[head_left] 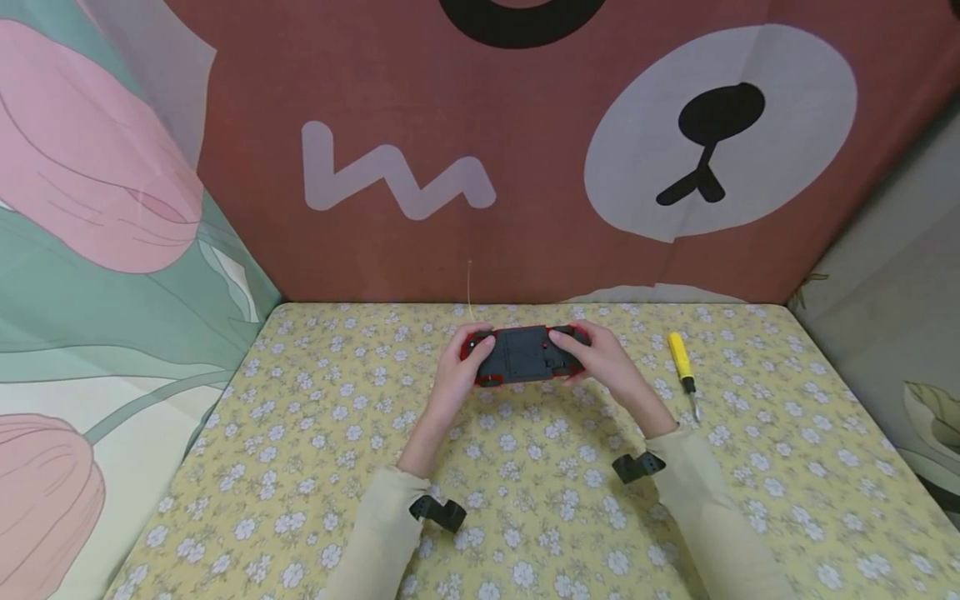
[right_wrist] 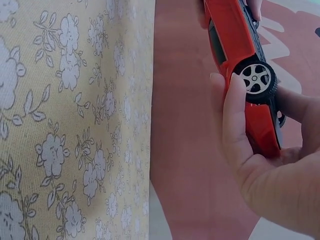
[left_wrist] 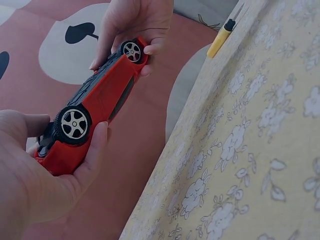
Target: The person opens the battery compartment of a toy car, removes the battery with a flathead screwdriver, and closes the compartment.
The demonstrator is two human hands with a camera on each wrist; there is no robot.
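A red toy car (head_left: 525, 354) is held up over the table with its black underside turned toward the head camera. My left hand (head_left: 456, 367) grips one end, thumb on the underside and fingers beneath the red body. The other end is in my right hand (head_left: 603, 358), its thumb also lying across the underside. In the left wrist view, silver-spoked wheels show along the side of the car (left_wrist: 107, 90). From the right wrist, fingers curl round the red body beside a wheel (right_wrist: 255, 78).
A screwdriver (head_left: 681, 358) with a yellow handle lies on the table to the right of the hands. Flowered cloth (head_left: 315, 450) covers the table. A printed curtain (head_left: 390, 258) hangs behind its far edge. A thin pale strand (head_left: 469, 287) rises near the left hand.
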